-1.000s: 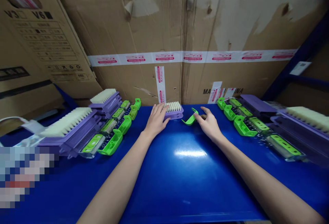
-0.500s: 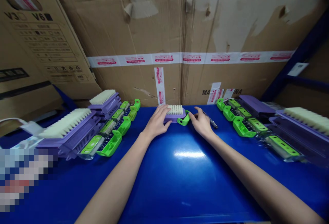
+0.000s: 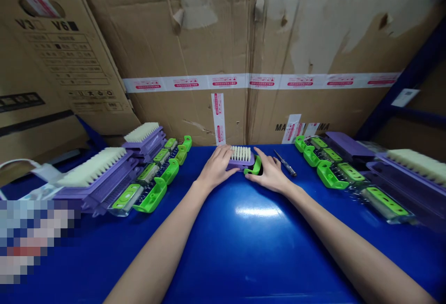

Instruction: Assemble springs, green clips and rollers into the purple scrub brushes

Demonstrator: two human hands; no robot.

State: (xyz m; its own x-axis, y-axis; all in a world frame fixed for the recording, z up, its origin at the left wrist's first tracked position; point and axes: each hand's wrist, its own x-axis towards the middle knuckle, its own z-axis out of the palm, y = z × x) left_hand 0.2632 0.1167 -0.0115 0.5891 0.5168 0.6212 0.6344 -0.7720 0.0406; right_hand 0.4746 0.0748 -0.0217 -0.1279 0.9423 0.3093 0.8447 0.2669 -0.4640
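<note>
A purple brush body [image 3: 234,168] with cream bristles on top lies at the back middle of the blue table. My left hand [image 3: 216,168] is closed around its left end, thumb along the near side. Against the right end sits a curved green end piece [image 3: 255,166]. My right hand [image 3: 269,172] grips that piece, with the thumb at the near side and the forefinger reaching over the far side. The palm hides some of the piece, and I cannot tell whether it is seated on the brush. Just right of this hand lies a slim screwdriver [image 3: 285,163].
On the left stand purple brush bodies [image 3: 95,169], with green-topped parts [image 3: 127,197] and loose green end pieces [image 3: 152,196] alongside. Similar green end pieces [image 3: 329,175] and a purple housing [image 3: 348,144] lie on the right. Cardboard [image 3: 195,109] walls the table's back.
My right hand has shifted toward the brush and closed more fully around the green end piece, which now sits more upright at the brush's end. The screwdriver shows more fully.
</note>
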